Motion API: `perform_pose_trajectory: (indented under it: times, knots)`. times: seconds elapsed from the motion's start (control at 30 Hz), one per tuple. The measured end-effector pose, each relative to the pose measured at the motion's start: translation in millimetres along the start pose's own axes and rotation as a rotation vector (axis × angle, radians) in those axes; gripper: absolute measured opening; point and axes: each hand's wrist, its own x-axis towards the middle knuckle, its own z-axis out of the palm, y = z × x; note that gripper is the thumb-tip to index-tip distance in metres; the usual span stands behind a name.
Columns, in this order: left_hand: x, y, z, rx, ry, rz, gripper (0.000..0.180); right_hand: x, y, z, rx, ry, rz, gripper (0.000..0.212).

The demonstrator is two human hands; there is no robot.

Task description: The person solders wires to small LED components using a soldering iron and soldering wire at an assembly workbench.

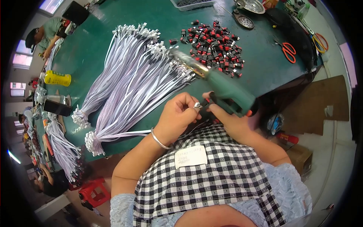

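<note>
My left hand [177,113] is closed, thumb against fingertips, on a small white connector [197,106]. Close by, my right hand [230,123] has its thumb and finger bent around a small black-and-red plug [206,101]. A green soldering gun [230,89], slightly blurred, slants over the right hand, its metal barrel pointing far left; whether the palm also supports it is hidden. White flat cables [124,94] with white end connectors lie in long bundles left of my hands. Beyond the gun is a heap of black-and-red plugs [215,45].
On the green table [90,45] are orange-handled scissors [288,52], a metal dish [244,19], a clear tub [193,4] and a yellow bottle [57,78]. More cables [62,151] hang at the left near a red stool [94,193]. Other people work along the far left.
</note>
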Motion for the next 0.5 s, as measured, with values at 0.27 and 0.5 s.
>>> perform_pose_trajectory:
  times: [0.27, 0.5]
  knots:
    - [3, -8, -10, -0.157, 0.088, 0.003, 0.008, -42, 11, -66, -0.446, -0.054, -0.257, 0.015]
    - [6, -11, -11, -0.149, 0.135, 0.007, 0.009, -53, 48, -93, -0.512, -0.18, -0.43, 0.027]
